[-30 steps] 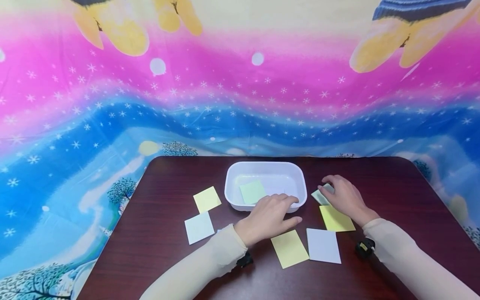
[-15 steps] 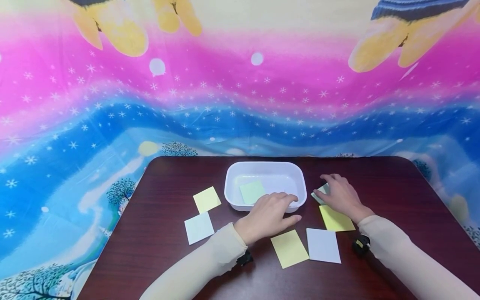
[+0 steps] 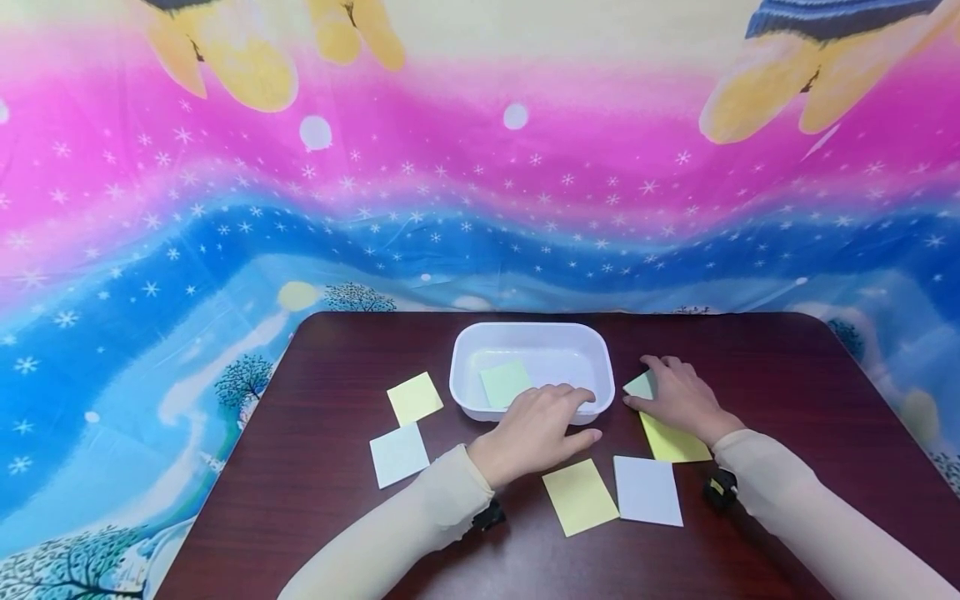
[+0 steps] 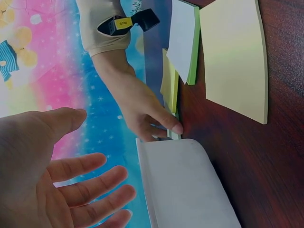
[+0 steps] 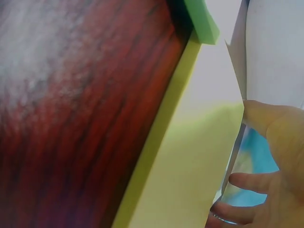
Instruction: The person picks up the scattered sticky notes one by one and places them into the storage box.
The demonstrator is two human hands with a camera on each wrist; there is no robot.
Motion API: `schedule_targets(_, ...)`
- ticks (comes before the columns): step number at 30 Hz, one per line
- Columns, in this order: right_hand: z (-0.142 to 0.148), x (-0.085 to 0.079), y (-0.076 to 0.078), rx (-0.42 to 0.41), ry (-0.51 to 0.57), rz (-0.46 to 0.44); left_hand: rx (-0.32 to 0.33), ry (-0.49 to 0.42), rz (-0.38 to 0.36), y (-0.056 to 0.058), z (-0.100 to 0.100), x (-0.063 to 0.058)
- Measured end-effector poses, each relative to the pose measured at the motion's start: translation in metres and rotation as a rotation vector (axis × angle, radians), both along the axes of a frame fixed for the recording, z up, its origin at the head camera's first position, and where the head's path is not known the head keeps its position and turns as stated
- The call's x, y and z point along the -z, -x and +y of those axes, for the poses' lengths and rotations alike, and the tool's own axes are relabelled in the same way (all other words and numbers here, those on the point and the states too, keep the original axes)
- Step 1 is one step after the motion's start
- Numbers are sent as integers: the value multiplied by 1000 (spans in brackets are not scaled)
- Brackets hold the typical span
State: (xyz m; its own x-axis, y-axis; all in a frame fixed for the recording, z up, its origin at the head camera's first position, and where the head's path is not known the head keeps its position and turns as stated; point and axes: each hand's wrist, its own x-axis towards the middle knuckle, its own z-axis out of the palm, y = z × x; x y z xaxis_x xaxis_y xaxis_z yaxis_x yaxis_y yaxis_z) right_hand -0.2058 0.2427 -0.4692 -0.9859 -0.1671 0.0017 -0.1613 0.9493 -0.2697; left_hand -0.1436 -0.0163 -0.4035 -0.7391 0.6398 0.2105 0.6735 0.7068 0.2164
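Observation:
My right hand (image 3: 684, 402) grips a pale green sticky note pad (image 3: 640, 385) on the table, thumb at its near corner and fingers at its far side. Part of the pad is hidden under the palm. Just below it lies a bright yellow pad (image 3: 673, 443), partly covered by the same hand and large in the right wrist view. My left hand (image 3: 534, 437) hangs over the front rim of a white plastic basin (image 3: 471, 410), holding nothing; its fingers are spread in the left wrist view. Inside the basin lies a light green sticky note pad (image 3: 504, 383).
A white-topped pad (image 3: 648, 492) with green edges and a pale yellow pad (image 3: 581, 498) lie at the front. Left of the basin are another yellow pad (image 3: 415, 398) and a pale blue-green pad (image 3: 399, 455). A printed cloth (image 3: 480, 167) hangs behind the dark table (image 3: 300, 500).
My right hand has come down over the pale green pad, its thumb moving from above it to its near corner. My left hand and the other pads have stayed in place.

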Motion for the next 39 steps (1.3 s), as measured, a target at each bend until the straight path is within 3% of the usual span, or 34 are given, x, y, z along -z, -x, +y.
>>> schedule_targets(13, -3, -4, 2, -14, 29, 38, -3, -1, -3, 1, -1, 0)
schedule_targets(32, 1, -5, 6, -2, 108, 206, -3, -17, -4, 2, -3, 1)
schedule_targets(39, -2, -10, 5, 18, 152, 230, -7, -21, 6, 2, -4, 1)
